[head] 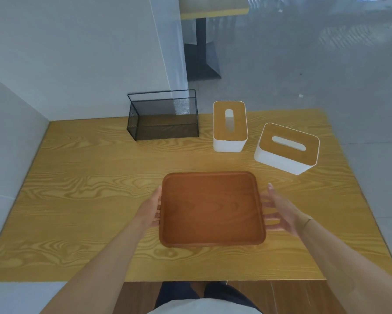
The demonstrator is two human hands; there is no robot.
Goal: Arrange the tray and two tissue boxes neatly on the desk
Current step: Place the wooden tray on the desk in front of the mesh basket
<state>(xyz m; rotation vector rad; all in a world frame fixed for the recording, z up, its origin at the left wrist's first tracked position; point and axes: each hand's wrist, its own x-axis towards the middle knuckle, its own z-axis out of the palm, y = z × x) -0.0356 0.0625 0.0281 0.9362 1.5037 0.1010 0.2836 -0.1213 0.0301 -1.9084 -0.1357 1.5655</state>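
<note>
Tray (212, 208) lies flat on the worktop (81, 196), near its front edge, long side running left to right. Left hand (150, 209) presses its left rim, fingertips hidden underneath. Right hand (279, 211) hovers spread beside the right rim, blurred; contact unclear. Behind stand two tissue boxes (229, 126), slots pointing differently.

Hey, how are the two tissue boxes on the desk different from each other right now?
The left tissue box sits square to the desk, its slot running front to back; the right tissue box is skewed, its slot running crosswise. The left one stands beside the black mesh organizer, farther from the person; the right one lies nearer the desk's right edge and closer to the tray. Both share white bodies and wooden lids, and neither is touched.
</note>
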